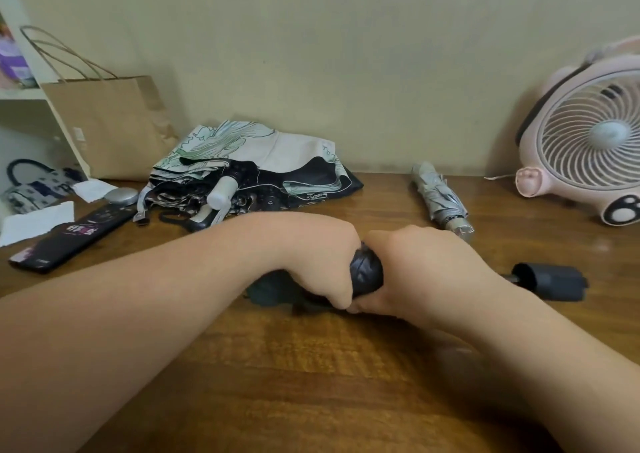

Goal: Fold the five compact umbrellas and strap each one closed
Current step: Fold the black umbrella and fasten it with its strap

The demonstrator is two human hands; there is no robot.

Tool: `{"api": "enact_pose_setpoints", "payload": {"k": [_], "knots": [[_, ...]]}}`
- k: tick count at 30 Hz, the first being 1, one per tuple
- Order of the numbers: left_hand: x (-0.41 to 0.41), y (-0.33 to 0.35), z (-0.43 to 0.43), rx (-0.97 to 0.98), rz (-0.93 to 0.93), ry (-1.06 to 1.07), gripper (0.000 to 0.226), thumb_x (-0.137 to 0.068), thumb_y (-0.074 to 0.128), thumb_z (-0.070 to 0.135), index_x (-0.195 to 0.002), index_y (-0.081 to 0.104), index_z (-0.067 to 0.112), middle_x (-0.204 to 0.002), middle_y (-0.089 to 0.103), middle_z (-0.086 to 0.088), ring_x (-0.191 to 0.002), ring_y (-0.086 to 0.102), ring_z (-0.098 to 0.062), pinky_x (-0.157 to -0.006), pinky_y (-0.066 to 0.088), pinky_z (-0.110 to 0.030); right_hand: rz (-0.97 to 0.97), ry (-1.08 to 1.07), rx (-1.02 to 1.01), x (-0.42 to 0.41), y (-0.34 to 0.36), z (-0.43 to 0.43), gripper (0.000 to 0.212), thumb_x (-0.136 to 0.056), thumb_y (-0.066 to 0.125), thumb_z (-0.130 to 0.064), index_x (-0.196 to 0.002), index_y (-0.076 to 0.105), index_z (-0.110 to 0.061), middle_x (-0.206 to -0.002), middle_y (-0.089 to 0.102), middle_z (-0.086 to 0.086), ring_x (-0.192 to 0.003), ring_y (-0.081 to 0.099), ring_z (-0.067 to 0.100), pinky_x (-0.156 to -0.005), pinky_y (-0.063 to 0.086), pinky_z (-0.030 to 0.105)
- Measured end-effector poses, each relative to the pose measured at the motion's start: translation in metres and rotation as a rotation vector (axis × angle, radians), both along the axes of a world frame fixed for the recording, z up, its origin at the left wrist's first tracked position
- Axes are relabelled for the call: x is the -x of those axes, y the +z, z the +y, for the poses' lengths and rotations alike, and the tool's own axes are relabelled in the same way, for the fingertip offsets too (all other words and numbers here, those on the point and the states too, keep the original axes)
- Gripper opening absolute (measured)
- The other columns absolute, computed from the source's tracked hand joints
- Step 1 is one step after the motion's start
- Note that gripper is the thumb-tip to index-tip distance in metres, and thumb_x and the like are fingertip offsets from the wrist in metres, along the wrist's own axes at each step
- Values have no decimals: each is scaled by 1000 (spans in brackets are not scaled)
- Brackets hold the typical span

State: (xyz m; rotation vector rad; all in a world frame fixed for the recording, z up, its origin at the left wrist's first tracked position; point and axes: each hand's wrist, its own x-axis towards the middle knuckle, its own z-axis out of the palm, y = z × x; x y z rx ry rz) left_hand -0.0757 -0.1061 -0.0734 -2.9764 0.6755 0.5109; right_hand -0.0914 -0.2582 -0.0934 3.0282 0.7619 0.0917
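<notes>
Our left grip (318,262) and right grip (422,272) are both clamped round the dark umbrella (367,274). It lies across the middle of the counter (311,366), handle (550,281) pointing at the right edge.

The likeliest slip is the roll unwinding. The cloth looks slick, and some of it spills out loose under our left wrist, so easing either grip could let the pleats spring open. We cannot see the strap. Hunting for it means freeing one grip, and the other may not hold the whole bundle tight. Uneven twisting could also bunch the folds until the strap will not reach round.

The dark cloth is thin, creased and faintly shiny, packed into a fat cylinder. The handle is a stubby matt grey drum on a thin shaft. The counter is glossy brown wood with a strong grain. Toward the back edge on the right lies a grey umbrella (441,198), rolled but crumpled, pale and silvery. At the back middle a heap (249,172) of unfolded ones shows white cloth printed with pale green leaves, black lining and a smooth white handle.
</notes>
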Motion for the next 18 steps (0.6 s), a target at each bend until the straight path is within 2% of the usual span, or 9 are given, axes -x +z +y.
{"api": "enact_pose_setpoints", "payload": {"k": [2,4,7,9,12,15,18], "knots": [[0,1,5,-65,-36,-4,25,-79,74,37,-88,66,16,-76,65,-2,-63,58,-18,-52,41,-29,35,-19,45,-3,4,-5,55,-69,71,-76,-104,53,-38,-94,63,-10,-86,62,18,-74,55,35],[2,-2,9,-117,-158,7,26,-80,69,42,-86,65,17,-74,63,0,-62,57,-17,-52,44,-31,70,-47,66,-7,9,-12,51,-71,72,-74,-97,52,-36,-88,59,-11,-81,59,16,-71,52,32],[7,-11,12,-72,-346,19,24,-83,63,45,-88,59,22,-79,63,6,-68,59,-16,-61,52,-35,155,-67,48,-11,13,-19,48,-73,73,-71,-94,55,-32,-82,58,-11,-74,57,9,-64,51,30],[11,-18,11,-25,-433,-8,29,-86,62,51,-98,50,27,-86,58,11,-76,56,-14,-65,50,-34,200,-75,32,-12,14,-21,48,-73,75,-68,-98,61,-31,-82,64,-10,-74,62,11,-67,57,32],[14,-26,5,-61,-608,-104,33,-91,61,51,-110,44,31,-91,44,11,-85,50,-16,-71,42,-34,272,-84,-33,-13,17,-24,44,-72,78,-64,-95,65,-29,-82,69,-6,-74,66,13,-71,61,36],[12,-29,5,-66,-590,-77,25,-91,61,43,-102,44,29,-85,41,11,-84,50,-17,-71,45,-35,207,-94,-35,-10,12,-21,39,-76,75,-62,-93,64,-29,-80,66,-8,-72,64,11,-62,56,32],[0,-22,13,19,-377,-8,20,-86,63,33,-81,47,23,-76,52,9,-70,54,-14,-63,51,-35,-43,-108,20,-9,3,-15,27,-85,65,-55,-93,60,-30,-80,59,-8,-73,60,14,-58,47,30]]}}
